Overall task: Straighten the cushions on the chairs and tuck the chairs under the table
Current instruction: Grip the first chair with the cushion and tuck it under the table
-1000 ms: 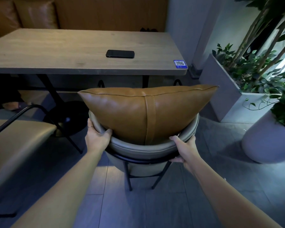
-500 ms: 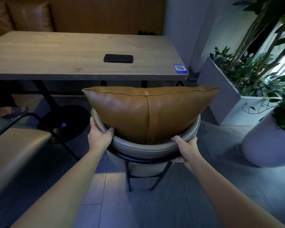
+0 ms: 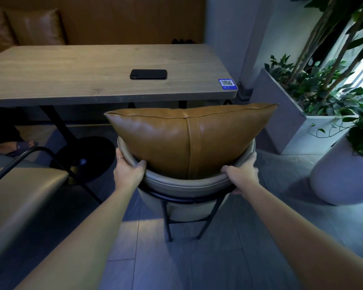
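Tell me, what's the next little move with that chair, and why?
Probably push it straight forward. Both the left hand and right hand grip the chair back, the cushion looks straight, and the seat still sits short of the table edge.

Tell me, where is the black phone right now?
In the head view, the black phone lies flat on the wooden table, right of its middle, just left of the blue QR sticker and beyond the brown cushion.

Grey tiled floor (image 3: pixel 228 258), tan leather bench (image 3: pixel 113 19), potted plants (image 3: pixel 314 84)
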### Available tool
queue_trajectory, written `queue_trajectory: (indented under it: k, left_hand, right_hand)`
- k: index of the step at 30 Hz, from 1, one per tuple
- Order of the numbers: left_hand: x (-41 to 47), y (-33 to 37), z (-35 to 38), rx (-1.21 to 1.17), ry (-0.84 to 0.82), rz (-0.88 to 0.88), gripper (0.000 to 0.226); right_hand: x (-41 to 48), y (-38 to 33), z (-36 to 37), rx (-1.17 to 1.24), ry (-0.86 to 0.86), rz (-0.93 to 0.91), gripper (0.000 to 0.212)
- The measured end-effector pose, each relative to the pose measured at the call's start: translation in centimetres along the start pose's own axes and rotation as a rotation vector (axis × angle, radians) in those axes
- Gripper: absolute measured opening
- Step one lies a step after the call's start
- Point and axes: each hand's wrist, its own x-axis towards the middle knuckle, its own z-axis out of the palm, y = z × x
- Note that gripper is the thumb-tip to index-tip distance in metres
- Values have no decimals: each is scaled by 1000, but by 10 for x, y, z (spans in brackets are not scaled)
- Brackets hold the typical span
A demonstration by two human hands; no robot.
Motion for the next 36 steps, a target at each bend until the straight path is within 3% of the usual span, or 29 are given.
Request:
queue_trajectory:
  k: [7,20,29,36]
  left_hand:
    - [2,-2,-1,8,6,12,95]
    - [6,-7,-6,23,-40,5,94]
    - [-10,4,-30,237,-156,1,97]
    - [-52,44,-87,591,-228,332,63]
  right_hand:
    - [8,-1,3,-131,19,-40,121]
    - [1,13,9,-31,5,-100,112]
    - [-34,13,6,-320,17,-129,87]
    - [-97,-26,9,-846,62,-336,64]
